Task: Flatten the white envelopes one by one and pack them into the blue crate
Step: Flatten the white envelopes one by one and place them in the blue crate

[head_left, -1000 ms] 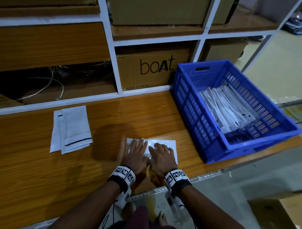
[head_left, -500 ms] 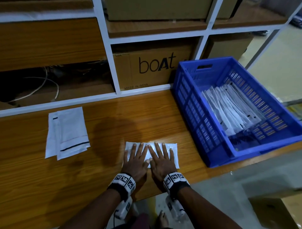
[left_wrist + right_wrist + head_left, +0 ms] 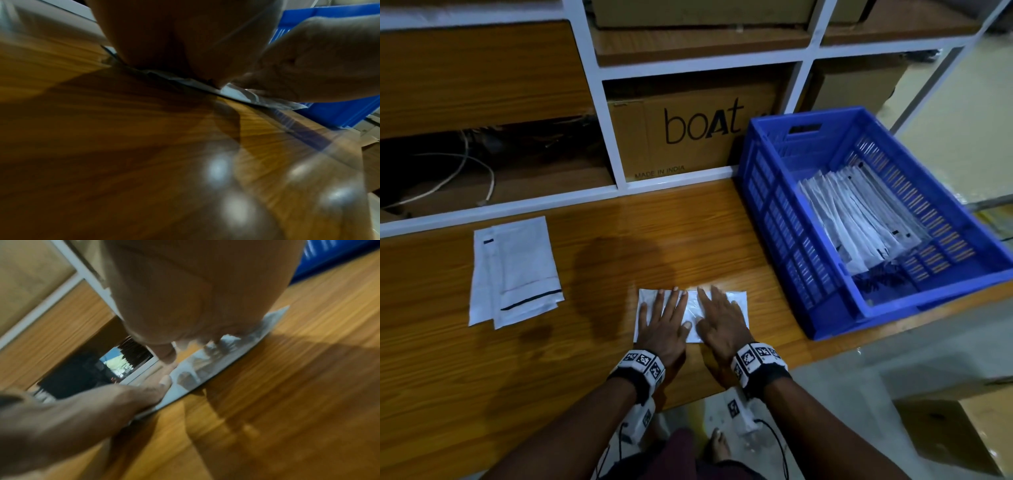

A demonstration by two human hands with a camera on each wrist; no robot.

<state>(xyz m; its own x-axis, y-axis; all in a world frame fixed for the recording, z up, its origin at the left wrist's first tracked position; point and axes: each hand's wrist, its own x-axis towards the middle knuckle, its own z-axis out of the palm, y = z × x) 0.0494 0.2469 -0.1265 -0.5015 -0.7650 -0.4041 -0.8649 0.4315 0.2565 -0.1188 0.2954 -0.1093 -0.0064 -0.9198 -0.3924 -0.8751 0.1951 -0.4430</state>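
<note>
A white envelope (image 3: 739,301) lies flat on the wooden shelf near its front edge. Both my hands press on it with straight fingers: my left hand (image 3: 662,317) covers its left half, my right hand (image 3: 719,317) its right half. The wrist views show the envelope (image 3: 236,93) (image 3: 197,373) thin against the wood under each palm. The blue crate (image 3: 784,219) stands to the right and holds a leaning row of flattened white envelopes (image 3: 859,219). A small stack of white envelopes (image 3: 517,270) lies to the left.
A cardboard box marked "boat" (image 3: 688,133) sits in the shelf bay behind, beside white shelf posts (image 3: 609,137). Loose cables (image 3: 465,171) lie in the left bay. The shelf's front edge runs just under my wrists, with the floor and a carton (image 3: 955,431) below.
My fingers have gone from bunched together to spread flat and further apart across the envelope. The envelope stays in place.
</note>
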